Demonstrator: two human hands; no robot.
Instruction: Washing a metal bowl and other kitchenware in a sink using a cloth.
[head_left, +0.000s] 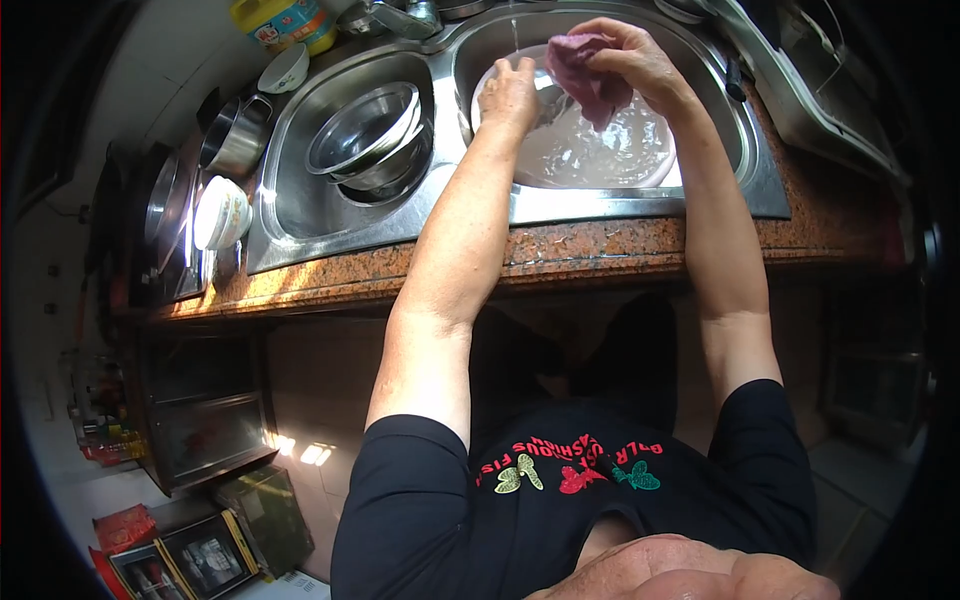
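Note:
My right hand (643, 64) grips a wet, crumpled mauve cloth (585, 71) above a pale round basin (667, 169). Cloudy, rippling water (592, 150) fills the basin, which sits in the right bowl of a stainless-steel double sink (600, 201). Over the basin's left side is my left hand (510, 94), its fingers bent. Something shiny (551, 101), perhaps a metal dish, shows beside this hand; whether the fingers hold it is hidden. A thin stream of water (515, 34) falls just behind my left hand.
Nested metal bowls (364, 131) stand in the left sink bowl. Left on the granite counter (585, 251) are stacked white bowls (223, 214) and a steel pot (236, 139). A yellow jug (285, 26) stands behind a small bowl (285, 69). A rack (810, 97) is at the right.

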